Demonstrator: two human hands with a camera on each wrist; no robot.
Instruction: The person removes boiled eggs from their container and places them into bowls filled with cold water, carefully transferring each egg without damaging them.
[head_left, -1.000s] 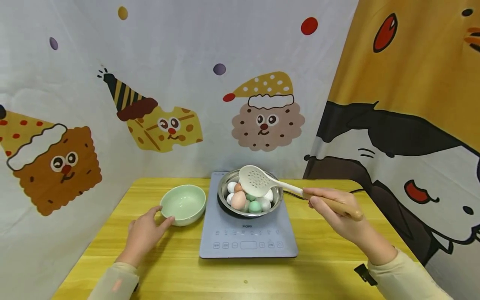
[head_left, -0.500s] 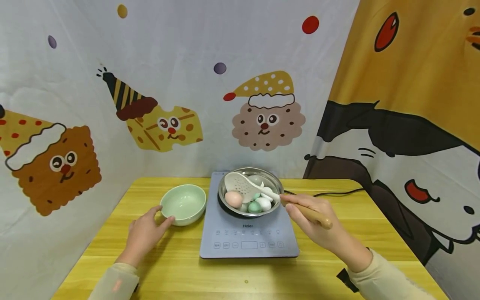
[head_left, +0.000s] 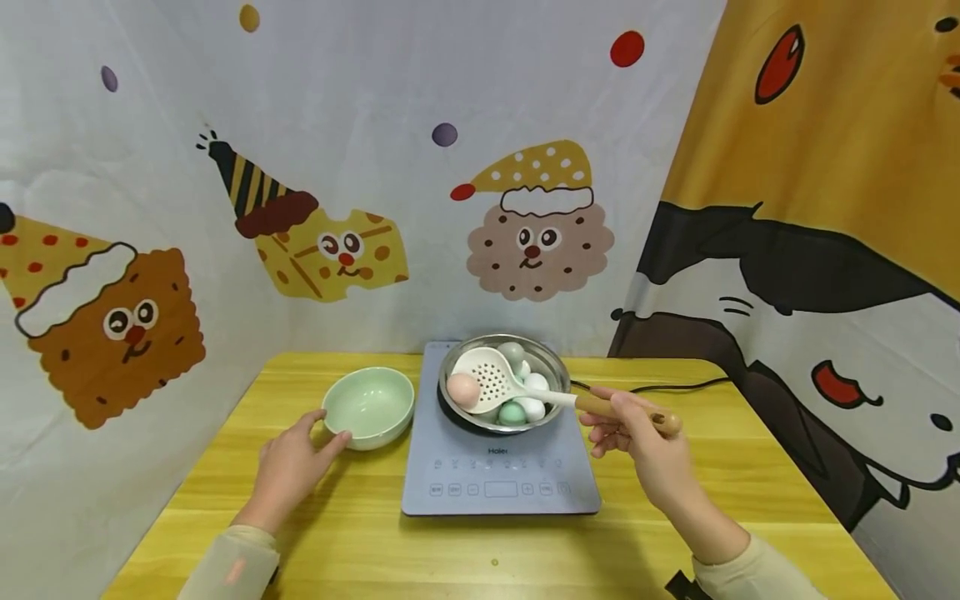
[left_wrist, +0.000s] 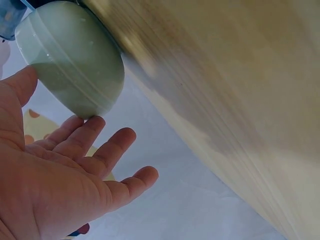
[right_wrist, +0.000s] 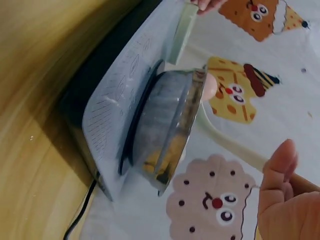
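Right of centre, the right hand [head_left: 652, 446] grips a pierced skimmer [head_left: 543, 397] by its wooden handle [head_left: 595, 405], best kept level since the smooth, rounded peach egg [head_left: 463, 389] at its head's left edge, within the central shiny metal pan [head_left: 558, 368], could roll, while at left the left hand [head_left: 291, 462], thumb and fingers spread, touches the glossy green bowl [head_left: 375, 439].

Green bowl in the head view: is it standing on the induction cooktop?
No, the green bowl stands on the wooden table, to the left of the induction cooktop.

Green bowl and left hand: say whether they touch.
Touching: the left wrist view shows the left hand with thumb and a fingertip against the green bowl.
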